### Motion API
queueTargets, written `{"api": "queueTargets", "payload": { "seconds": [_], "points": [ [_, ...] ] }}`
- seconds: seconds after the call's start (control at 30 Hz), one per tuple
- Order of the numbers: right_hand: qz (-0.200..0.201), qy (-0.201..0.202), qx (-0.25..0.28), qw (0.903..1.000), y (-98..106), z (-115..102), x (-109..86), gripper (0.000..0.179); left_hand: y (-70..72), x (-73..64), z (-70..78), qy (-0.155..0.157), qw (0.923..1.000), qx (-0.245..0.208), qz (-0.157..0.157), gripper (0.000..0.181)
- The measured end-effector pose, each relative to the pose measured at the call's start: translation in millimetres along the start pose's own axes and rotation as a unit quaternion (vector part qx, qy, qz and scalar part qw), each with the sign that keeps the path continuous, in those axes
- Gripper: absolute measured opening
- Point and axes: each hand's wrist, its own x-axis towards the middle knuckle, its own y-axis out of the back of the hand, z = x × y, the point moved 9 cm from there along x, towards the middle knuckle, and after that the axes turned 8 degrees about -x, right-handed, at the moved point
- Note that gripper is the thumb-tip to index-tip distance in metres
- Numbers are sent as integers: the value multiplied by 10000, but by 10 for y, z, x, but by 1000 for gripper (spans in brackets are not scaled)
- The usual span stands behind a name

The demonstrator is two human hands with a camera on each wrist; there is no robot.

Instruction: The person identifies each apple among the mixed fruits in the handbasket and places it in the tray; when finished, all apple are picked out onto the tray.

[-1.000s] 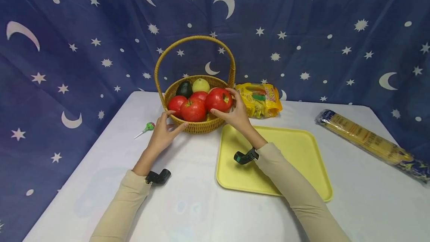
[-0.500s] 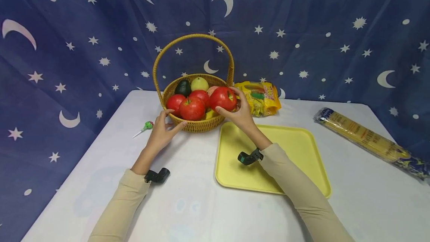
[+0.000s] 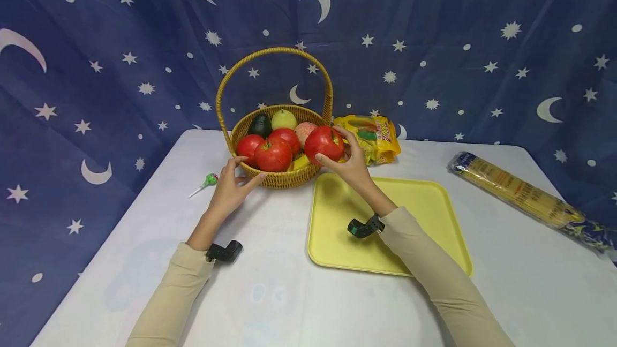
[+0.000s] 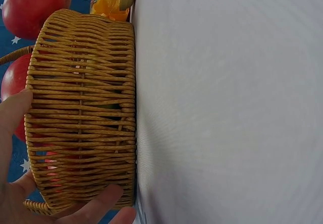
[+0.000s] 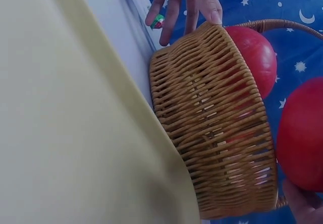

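A large red apple (image 3: 323,145) is in my right hand (image 3: 353,164), which grips it above the right rim of the wicker basket (image 3: 294,178). In the right wrist view, fingers show under the apple (image 5: 303,135). My left hand (image 3: 231,186) holds the basket's front left side, thumb at the rim and the other fingers along the wall, as the left wrist view shows the wicker wall (image 4: 81,113) up close. Inside the basket lie more red apples (image 3: 273,155), a dark green avocado (image 3: 260,125), a pale green pear-like fruit (image 3: 284,119), a pinkish round fruit (image 3: 305,131) and a banana (image 3: 300,163).
A yellow tray (image 3: 385,250) lies under my right forearm. Behind it stands a yellow snack bag (image 3: 381,141). A long packet of noodles (image 3: 520,191) lies at the right, and a lollipop (image 3: 210,180) left of the basket. A patterned blue cloth (image 3: 424,36) hangs behind the table.
My right hand has moved the red apple to the right, from over the other fruit to the basket's right rim, uncovering the pinkish fruit and the banana. My left hand stays at the basket.
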Motion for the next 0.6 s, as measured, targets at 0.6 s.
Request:
{"api": "queueTargets", "payload": {
  "seconds": [0.6],
  "points": [
    [-70,26,-71,9999,106,360,-7,70,-16,5,-1,42,10000,-18,-53,74]
  ]
}}
